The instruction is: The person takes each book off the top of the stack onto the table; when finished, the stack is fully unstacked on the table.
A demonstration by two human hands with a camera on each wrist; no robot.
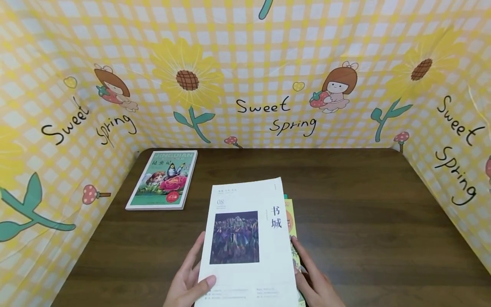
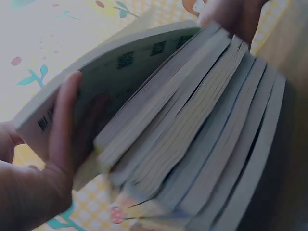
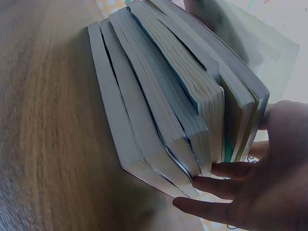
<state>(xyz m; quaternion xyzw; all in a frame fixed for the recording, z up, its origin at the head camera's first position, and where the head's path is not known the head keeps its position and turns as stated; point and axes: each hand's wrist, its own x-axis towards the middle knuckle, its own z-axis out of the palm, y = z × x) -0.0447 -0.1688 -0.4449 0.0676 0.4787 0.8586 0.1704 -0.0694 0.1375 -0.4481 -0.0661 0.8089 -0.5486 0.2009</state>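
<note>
A white paperback (image 1: 274, 256) with a dark picture on its cover is in front of me. My left hand (image 1: 189, 279) grips its left edge, thumb on the cover and fingers underneath. In the left wrist view, the paperback is tilted up on that side, apart from a stack of several books (image 2: 211, 125). My right hand (image 1: 318, 283) is at the right side of the stack; in the right wrist view its fingers (image 3: 216, 187) lie fairly straight along the books' edges. A yellow-green book (image 1: 290, 209) peeks out beneath the paperback.
A green children's book (image 1: 165, 181) with a butterfly and a pink flower lies at the back left of the dark wooden table (image 1: 364, 221). A yellow checked cloth (image 1: 261, 64) with flowers and lettering encloses the back and both sides.
</note>
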